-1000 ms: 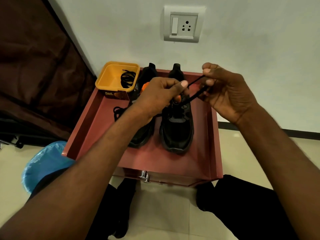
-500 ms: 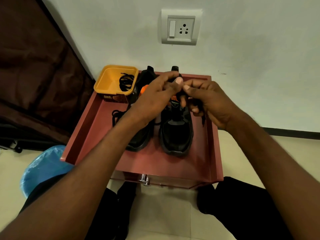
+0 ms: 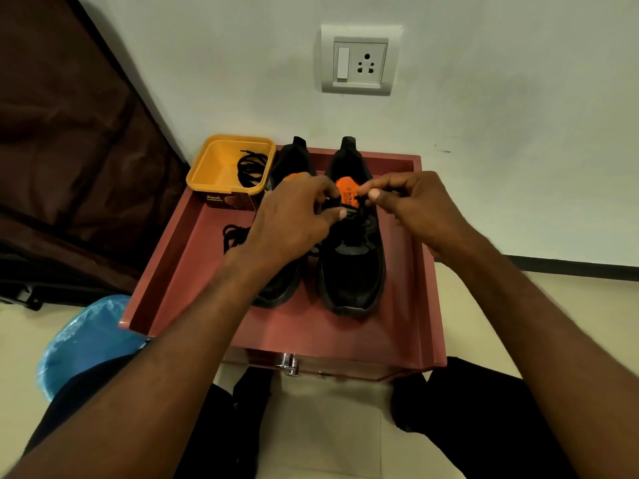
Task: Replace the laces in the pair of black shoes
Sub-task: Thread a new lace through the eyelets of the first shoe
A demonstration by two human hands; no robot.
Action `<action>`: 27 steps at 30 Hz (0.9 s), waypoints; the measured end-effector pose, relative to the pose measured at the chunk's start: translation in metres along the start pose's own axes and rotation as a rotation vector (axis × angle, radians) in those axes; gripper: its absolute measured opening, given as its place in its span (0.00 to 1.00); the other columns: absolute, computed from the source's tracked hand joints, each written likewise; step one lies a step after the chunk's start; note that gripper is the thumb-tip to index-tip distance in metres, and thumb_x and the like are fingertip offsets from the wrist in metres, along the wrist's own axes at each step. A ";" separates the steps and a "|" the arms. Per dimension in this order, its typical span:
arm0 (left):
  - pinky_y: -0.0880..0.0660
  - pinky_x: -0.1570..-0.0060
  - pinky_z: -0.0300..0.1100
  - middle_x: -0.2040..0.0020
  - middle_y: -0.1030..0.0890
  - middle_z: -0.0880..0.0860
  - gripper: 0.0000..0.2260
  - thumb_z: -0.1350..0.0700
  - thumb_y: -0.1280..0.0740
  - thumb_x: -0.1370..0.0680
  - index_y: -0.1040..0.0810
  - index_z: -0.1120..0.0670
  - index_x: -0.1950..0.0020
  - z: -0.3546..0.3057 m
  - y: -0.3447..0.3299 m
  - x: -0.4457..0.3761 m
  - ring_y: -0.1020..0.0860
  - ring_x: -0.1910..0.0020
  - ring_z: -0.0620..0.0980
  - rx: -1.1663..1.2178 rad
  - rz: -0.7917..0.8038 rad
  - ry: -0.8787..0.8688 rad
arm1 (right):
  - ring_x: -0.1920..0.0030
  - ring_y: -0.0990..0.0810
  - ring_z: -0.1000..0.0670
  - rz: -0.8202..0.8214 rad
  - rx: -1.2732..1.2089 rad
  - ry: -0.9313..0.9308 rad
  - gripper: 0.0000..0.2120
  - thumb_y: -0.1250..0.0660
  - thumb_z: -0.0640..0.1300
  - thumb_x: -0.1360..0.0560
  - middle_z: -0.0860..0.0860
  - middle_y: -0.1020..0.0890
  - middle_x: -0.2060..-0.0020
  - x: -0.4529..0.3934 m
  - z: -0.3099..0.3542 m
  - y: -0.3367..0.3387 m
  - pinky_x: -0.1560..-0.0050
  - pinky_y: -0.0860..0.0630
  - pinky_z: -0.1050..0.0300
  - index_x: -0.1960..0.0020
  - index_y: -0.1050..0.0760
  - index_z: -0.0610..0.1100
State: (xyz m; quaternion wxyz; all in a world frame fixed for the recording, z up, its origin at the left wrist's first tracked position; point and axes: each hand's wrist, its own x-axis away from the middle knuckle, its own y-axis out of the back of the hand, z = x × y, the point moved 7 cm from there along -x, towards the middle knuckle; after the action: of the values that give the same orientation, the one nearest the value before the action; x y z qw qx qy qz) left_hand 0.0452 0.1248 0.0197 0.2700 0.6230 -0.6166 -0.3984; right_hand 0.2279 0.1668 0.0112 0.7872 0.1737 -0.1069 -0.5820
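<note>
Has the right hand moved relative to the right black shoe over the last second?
Yes. The right hand has come down and in from above the right black shoe's outer side to its orange tongue label.

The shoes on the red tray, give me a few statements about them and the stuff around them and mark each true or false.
1. Both hands work at the right shoe. True.
2. The yellow tub is empty. False: a coiled black lace lies in it.
3. The tub stands at the tray's far left corner. True.
4. The left hand rests flat on the tray. False: it pinches lace at the shoe's tongue.
5. A wall socket is above the shoes. True.
</note>
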 end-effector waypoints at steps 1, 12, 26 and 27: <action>0.20 0.46 0.50 0.49 0.18 0.46 0.15 0.44 0.27 0.23 0.19 0.47 0.39 -0.002 0.001 -0.002 0.20 0.48 0.45 0.146 -0.050 0.000 | 0.50 0.16 0.63 0.063 -0.012 0.045 0.08 0.29 0.38 0.20 0.53 0.12 0.51 0.001 0.007 -0.006 0.55 0.26 0.73 0.43 0.14 0.43; 0.17 0.49 0.51 0.62 0.13 0.54 0.06 0.58 0.24 0.23 0.16 0.60 0.50 0.018 -0.021 -0.002 0.14 0.59 0.50 0.587 0.015 0.175 | 0.53 0.15 0.62 -0.128 0.001 0.008 0.06 0.25 0.39 0.24 0.57 0.13 0.56 -0.011 -0.008 0.000 0.57 0.25 0.71 0.48 0.13 0.45; 0.22 0.72 0.41 0.67 0.17 0.55 0.03 0.59 0.27 0.20 0.15 0.59 0.52 0.022 -0.031 -0.004 0.20 0.73 0.49 0.583 -0.044 0.283 | 0.55 0.18 0.56 -0.124 0.176 0.086 0.15 0.30 0.33 0.22 0.56 0.17 0.56 -0.012 -0.007 -0.017 0.56 0.24 0.66 0.42 0.15 0.50; 0.21 0.71 0.41 0.67 0.17 0.52 0.03 0.58 0.27 0.21 0.14 0.57 0.53 0.022 -0.027 -0.005 0.20 0.73 0.47 0.471 -0.098 0.249 | 0.55 0.21 0.53 -0.081 0.364 0.108 0.20 0.32 0.33 0.22 0.53 0.20 0.55 -0.013 -0.009 -0.020 0.57 0.26 0.64 0.38 0.17 0.54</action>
State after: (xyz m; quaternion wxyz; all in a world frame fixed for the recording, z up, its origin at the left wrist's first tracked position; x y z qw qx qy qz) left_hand 0.0427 0.1354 -0.0140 0.1716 0.7419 -0.6237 -0.1768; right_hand 0.2098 0.1756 -0.0048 0.7232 0.3482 -0.1608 -0.5743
